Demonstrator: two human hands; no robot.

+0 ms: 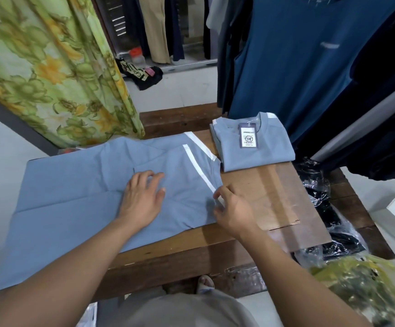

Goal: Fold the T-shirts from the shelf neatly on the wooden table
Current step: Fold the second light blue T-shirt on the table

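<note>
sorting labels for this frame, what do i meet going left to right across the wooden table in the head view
spread blue T-shirt → folded tagged T-shirt → plastic-wrapped dark clothes; the left hand and right hand overlap the shirts, so they are left out

Grey-blue T-shirt (97,192), white stripe (199,171)

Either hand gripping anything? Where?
Right hand pinches the spread T-shirt at its right edge, by the white stripe. Left hand rests flat on it, holding nothing.
</note>
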